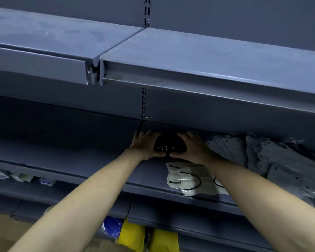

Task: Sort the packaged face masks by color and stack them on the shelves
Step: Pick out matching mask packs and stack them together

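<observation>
1. Black masks [168, 145], a small packaged pile of them, sit deep on the middle shelf [98, 171], right by the seam under the slotted upright [144, 104]. That's where we're building the black stack.
2. Our left hand [145, 145] cups the pile's left side and our right hand [191, 146] cups its right side. The fingers of both curl round the edges and the thumbs nearly meet at the front, so both hands are holding the packs, not lying flat on them.
3. To do this bit well, we'd say squeeze in evenly from both sides so the slippery wrappers line up, then let go gently. Drag a hand away fast and the top pack will probably slide off.
4. Grey masks [262, 157] are fanned out just to the right, touching or almost touching our right wrist, so watch that arm on the way out.
5. White masks [187, 179] with black ear loops lie near the shelf's front edge, partly under our right forearm. Easy to knock off.
6. Lower down there's yellow packaging [133, 237] and something blue [113, 226]. Can't tell what they are.
</observation>
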Motion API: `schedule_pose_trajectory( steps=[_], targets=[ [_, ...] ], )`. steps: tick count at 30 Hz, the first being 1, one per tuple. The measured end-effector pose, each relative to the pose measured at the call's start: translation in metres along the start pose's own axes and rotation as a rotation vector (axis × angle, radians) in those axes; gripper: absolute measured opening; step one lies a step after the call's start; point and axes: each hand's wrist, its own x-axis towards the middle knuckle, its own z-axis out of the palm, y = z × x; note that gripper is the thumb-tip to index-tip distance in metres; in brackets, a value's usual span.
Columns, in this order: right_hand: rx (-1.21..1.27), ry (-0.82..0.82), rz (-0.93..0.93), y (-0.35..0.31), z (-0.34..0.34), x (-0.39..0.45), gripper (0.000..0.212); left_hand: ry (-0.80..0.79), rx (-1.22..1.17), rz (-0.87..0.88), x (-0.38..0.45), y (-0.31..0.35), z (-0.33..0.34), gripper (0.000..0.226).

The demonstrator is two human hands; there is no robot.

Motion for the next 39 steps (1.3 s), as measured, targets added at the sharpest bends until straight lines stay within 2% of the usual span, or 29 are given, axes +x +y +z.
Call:
schedule_pose_trajectory(
  steps=[5, 12, 16, 18, 20, 22, 25, 27, 31, 34, 36, 39],
  targets=[
    [0.029, 0.055, 0.011, -0.009, -0.001, -0.011, 0.099, -0.038, -0.008, -0.024, -0.01, 0.001, 0.009, 0.102],
    [0.084, 0.152, 0.071, -0.026, -0.004, -0.019, 0.076, -0.068, -0.123, -0.018, -0.023, 0.001, -0.002, 0.101],
    [0.063, 0.196, 0.068, -0.03, -0.01, -0.024, 0.062, -0.008, -0.17, -0.011, -0.029, 0.003, -0.003, 0.098],
    [0.048, 0.211, 0.068, -0.031, -0.012, -0.027, 0.058, 0.045, -0.107, -0.021, -0.032, 0.007, -0.001, 0.096],
    [0.06, 0.197, 0.073, -0.03, -0.011, -0.03, 0.058, 0.17, 0.051, -0.035, -0.035, 0.012, 0.002, 0.084],
    [0.078, 0.153, 0.075, -0.029, -0.011, -0.034, 0.062, 0.3, 0.128, -0.062, -0.038, 0.015, 0.004, 0.063],
    [0.02, 0.14, 0.013, -0.029, -0.007, -0.044, 0.084, 0.347, 0.142, -0.117, -0.045, 0.014, 0.003, 0.045],
    [-0.097, 0.168, -0.05, -0.033, -0.006, -0.049, 0.095, 0.387, 0.137, -0.125, -0.052, 0.011, 0.001, 0.044],
    [-0.284, 0.162, -0.075, -0.052, -0.002, -0.056, 0.079, 0.466, 0.153, -0.033, -0.071, 0.006, 0.004, 0.054],
    [-0.251, 0.175, 0.032, -0.069, 0.002, -0.068, 0.081, 0.492, 0.207, 0.004, -0.087, 0.001, 0.007, 0.064],
    [-0.244, 0.188, 0.069, -0.077, 0.008, -0.079, 0.08, 0.447, 0.229, -0.013, -0.097, -0.002, 0.011, 0.068],
    [-0.208, 0.221, 0.116, -0.085, 0.014, -0.097, 0.078, 0.406, 0.168, -0.064, -0.111, 0.0, 0.013, 0.065]
  ],
)
